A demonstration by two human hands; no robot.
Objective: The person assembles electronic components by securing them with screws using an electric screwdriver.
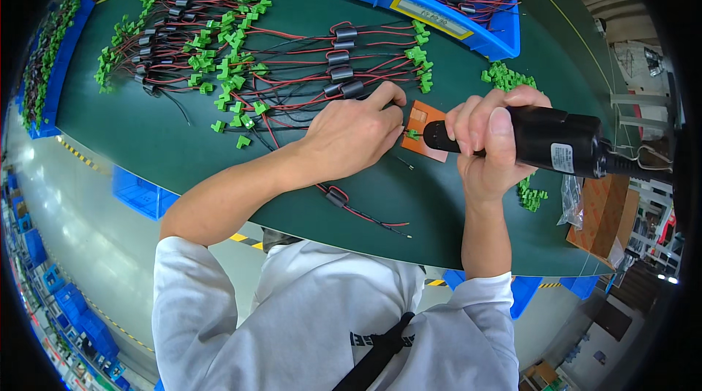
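My right hand is wrapped round a black electric screwdriver, held nearly level with its tip to the left. That tip meets a small green terminal connector on an orange block. From the other side, my left hand is closed on a wire by the connector; its fingertips partly hide the wire. Below the left hand lies a red-and-black cable with a dark ferrite core, its bare ends to the right. Finished-looking cables with ferrite cores and green connectors spread beyond my left hand.
A blue bin of cables stands at the far side. Loose green connectors are heaped beyond my right hand, with more beside its wrist. A cardboard box and clear plastic bag sit at the right of the green table.
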